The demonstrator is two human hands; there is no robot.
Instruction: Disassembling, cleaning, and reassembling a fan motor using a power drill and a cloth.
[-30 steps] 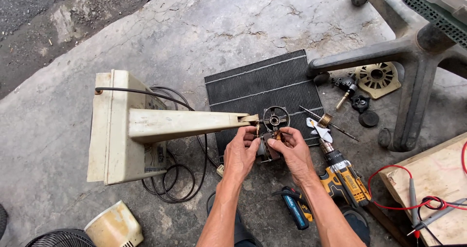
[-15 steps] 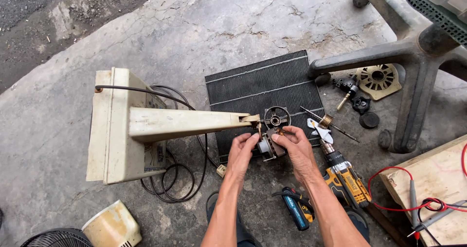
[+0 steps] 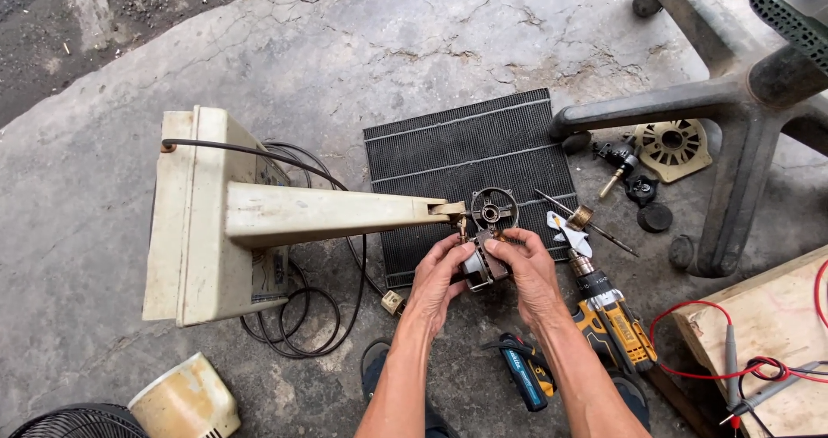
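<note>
Your left hand (image 3: 437, 276): it grips the near-left side of the small motor (image 3: 479, 264), fingers curled onto its metal body.
Your right hand (image 3: 528, 270): it pinches the motor's far-right edge, thumb and forefinger closed on the top.
Motor position: it sits between your palms, just off the tip of the cream fan stand (image 3: 259, 218), over the near edge of the black ribbed mat (image 3: 470, 158).
Slip risk: you hold it only by fingertips, so a loose grip could drop it onto the concrete or onto the cordless drill (image 3: 608, 313) just beside your right wrist.
Snag risk: the black cord (image 3: 302, 317) coils near your left forearm; a tug could drag the stand.
Small parts: the screwdriver (image 3: 586, 222) and round caps near the chair base (image 3: 733, 119) could roll off if knocked.
Hidden: your fingers cover most of the motor, so whether wires join it to the stand is probably not something you can read here.
Cut off: the wooden board with red lead (image 3: 690, 334), and the chair above its base.
</note>
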